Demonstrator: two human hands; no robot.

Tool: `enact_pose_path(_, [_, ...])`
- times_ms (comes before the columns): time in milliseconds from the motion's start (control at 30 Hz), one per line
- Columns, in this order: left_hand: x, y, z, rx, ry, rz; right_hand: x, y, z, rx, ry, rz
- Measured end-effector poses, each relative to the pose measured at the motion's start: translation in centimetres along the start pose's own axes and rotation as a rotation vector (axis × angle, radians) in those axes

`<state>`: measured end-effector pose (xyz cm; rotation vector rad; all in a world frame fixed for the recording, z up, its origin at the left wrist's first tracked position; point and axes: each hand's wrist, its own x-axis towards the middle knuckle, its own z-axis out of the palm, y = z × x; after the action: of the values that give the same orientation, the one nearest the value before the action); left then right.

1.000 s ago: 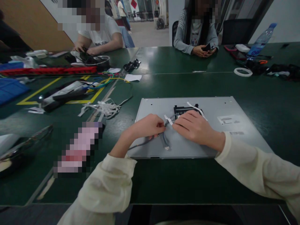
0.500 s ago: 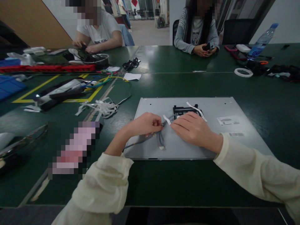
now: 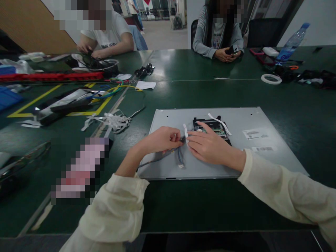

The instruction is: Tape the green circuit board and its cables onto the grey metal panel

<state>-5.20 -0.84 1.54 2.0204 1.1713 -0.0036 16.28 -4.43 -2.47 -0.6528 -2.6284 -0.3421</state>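
A flat grey metal panel [image 3: 168, 120] lies on the green table in front of me. My left hand [image 3: 165, 140] is closed in a pinch on a bundle of grey cables [image 3: 180, 155] at the panel's left half; a white connector shows at the loose end. My right hand [image 3: 212, 145] has its fingers stretched apart, their tips touching a short strip of white tape [image 3: 185, 131] across the cables. Partly behind that hand sits a black frame with a green circuit board [image 3: 215, 130]. Another white strip [image 3: 219, 122] lies over its top edge.
Left of the panel are a heap of crumpled white strips [image 3: 112, 120] and a blurred-out pink phone-like object [image 3: 81, 168]. A white tape roll [image 3: 271, 79] and a water bottle [image 3: 292, 43] stand at the far right. Two people sit across the table.
My right hand's fingers have spread from a pinch on the tape strip, the index finger lifting. The strip now stands more upright in view across the cables. My left hand stays in place.
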Motion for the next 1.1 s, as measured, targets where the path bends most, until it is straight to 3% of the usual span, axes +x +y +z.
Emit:
enact_pose_path(467, [-0.06,0.16,-0.05,0.032,0.016,-0.012,-0.22,0.1,0.16,0.004,0.138,-0.037])
enact_pose_path(933, [-0.04,-0.09,0.08,0.002,0.036,-0.001,-0.05,0.18,0.33,0.053,-0.021,-0.082])
enact_pose_path(1100, [-0.14,0.12,-0.01,-0.005,0.017,-0.006,-0.24,0.01,-0.09,0.074,0.124,0.01])
